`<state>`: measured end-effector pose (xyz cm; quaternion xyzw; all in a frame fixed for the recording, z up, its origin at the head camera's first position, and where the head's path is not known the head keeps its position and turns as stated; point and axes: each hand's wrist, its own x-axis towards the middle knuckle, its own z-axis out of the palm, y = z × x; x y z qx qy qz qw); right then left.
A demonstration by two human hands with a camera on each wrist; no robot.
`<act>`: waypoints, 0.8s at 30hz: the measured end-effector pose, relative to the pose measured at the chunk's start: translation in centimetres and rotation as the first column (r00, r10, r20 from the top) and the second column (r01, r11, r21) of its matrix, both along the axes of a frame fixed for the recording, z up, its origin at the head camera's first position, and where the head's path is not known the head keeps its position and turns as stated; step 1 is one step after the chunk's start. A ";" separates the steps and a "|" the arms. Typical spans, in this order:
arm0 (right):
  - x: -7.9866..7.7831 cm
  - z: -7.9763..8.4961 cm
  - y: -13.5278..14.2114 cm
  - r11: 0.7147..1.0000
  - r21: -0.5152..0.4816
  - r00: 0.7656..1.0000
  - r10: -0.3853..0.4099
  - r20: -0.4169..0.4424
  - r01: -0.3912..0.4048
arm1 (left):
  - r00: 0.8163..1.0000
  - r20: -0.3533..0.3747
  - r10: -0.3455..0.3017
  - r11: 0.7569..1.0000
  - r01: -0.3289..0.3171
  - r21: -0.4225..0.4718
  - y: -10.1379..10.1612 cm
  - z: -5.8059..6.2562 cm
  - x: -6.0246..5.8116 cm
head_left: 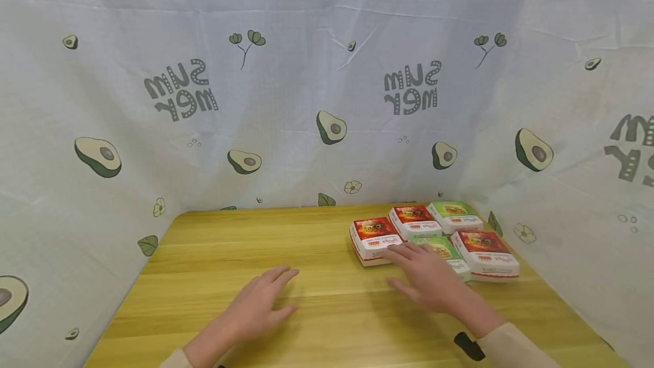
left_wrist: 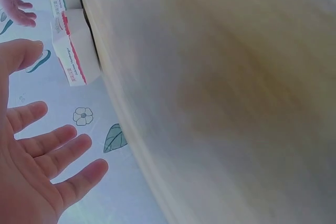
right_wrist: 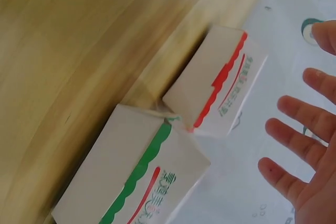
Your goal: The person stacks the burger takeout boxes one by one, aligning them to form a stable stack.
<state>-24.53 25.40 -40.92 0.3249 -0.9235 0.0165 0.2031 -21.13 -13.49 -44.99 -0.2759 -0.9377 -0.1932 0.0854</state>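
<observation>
Several burger boxes stand together at the table's back right. Three have red lids: a front-left red box (head_left: 376, 238), a back red box (head_left: 415, 222) and a right-hand red box (head_left: 485, 254). Two have green lids: a back green box (head_left: 455, 216) and a front green box (head_left: 445, 251), partly behind my right hand (head_left: 428, 278). That hand hovers before the boxes, fingers spread and holding nothing; in the right wrist view a gap separates it from a green-edged box (right_wrist: 142, 166). My left hand (head_left: 258, 306) is over the table's left-centre, fingers extended, holding nothing.
The wooden table (head_left: 230, 254) reaches back to a hanging white cloth (head_left: 286, 95) printed with avocados and leaves. The cloth also runs along the left and right sides. A black strap (head_left: 469, 346) shows by the right sleeve.
</observation>
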 end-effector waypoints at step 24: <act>-1.8 -0.2 4.2 0.980 -0.007 0.978 -0.198 0.062 0.199 | 1.000 0.005 0.005 1.000 -0.005 -0.006 0.1 0.0 0.4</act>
